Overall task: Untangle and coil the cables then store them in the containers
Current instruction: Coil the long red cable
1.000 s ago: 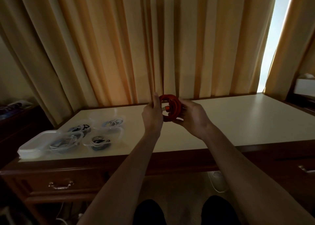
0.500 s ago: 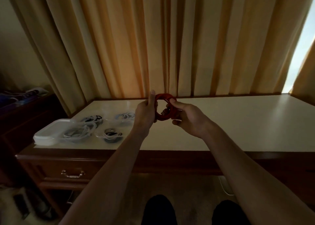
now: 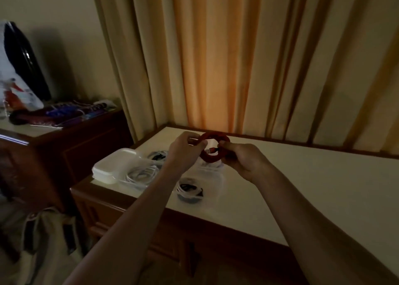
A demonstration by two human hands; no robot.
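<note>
Cable point(image 3: 212, 149), red and coiled, is being gripped above the desk point(image 3: 302, 187) by both the left hand point(image 3: 183, 153) and right hand point(image 3: 241, 160); loosening fingers could be letting loops spring apart.

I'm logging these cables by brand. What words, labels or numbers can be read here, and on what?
None can be read.
red cable coil: no label visible.
clear containers: no print visible.
white bag on the side cabinet: red and dark graphic, too blurred to read.
</note>
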